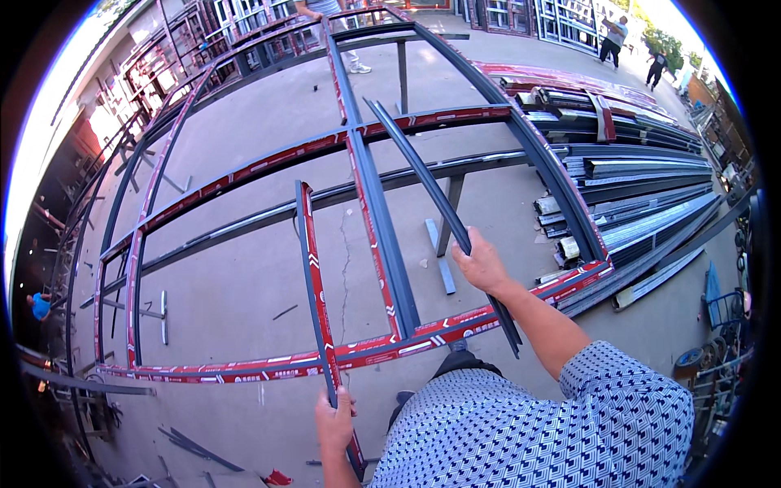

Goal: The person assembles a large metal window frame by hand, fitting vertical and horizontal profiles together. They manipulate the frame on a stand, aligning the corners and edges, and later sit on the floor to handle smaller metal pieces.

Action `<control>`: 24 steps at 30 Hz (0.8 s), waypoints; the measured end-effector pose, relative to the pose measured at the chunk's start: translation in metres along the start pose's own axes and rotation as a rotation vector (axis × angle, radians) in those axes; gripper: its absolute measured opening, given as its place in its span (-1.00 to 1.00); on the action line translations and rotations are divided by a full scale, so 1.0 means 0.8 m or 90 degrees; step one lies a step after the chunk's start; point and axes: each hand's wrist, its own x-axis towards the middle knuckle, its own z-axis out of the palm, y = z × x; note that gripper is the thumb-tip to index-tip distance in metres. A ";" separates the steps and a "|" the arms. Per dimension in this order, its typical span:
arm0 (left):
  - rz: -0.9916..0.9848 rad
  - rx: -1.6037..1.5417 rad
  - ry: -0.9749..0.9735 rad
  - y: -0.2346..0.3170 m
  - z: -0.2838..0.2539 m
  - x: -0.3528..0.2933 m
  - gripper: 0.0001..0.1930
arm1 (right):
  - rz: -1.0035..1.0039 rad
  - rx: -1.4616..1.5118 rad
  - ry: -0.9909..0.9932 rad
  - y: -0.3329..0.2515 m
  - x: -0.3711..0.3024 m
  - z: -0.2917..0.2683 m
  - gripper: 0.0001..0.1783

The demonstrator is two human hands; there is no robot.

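A large window frame (389,285) of dark grey profiles, faced with red printed film, lies raised in front of me on supports. My left hand (335,419) is closed round the lower part of a narrow profile strip (313,260) with red film, which slants up over the frame's near edge. Farther right, my right hand (480,262) grips a plain dark grey profile strip (419,167). That strip points away and to the left over the frame's right panes, its near end hanging past the front rail. Both strips are held apart from each other.
Stacks of metal profiles (634,179) lie on the right. A support leg (450,211) stands under the frame. Loose offcuts (199,449) are on the floor at the lower left. One person (321,10) stands at the frame's far side; others (614,39) are far right.
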 end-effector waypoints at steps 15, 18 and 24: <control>-0.084 -0.276 0.253 -0.160 -0.174 -0.170 -0.56 | -0.336 0.075 -0.444 -0.298 -0.189 0.278 -0.51; -0.101 -0.325 0.324 -0.158 -0.189 -0.177 -0.58 | -0.334 0.063 -0.525 -0.338 -0.202 0.314 -0.51; -0.149 -0.358 0.454 -0.182 -0.236 -0.166 -0.58 | -0.374 0.086 -0.669 -0.394 -0.222 0.425 -0.52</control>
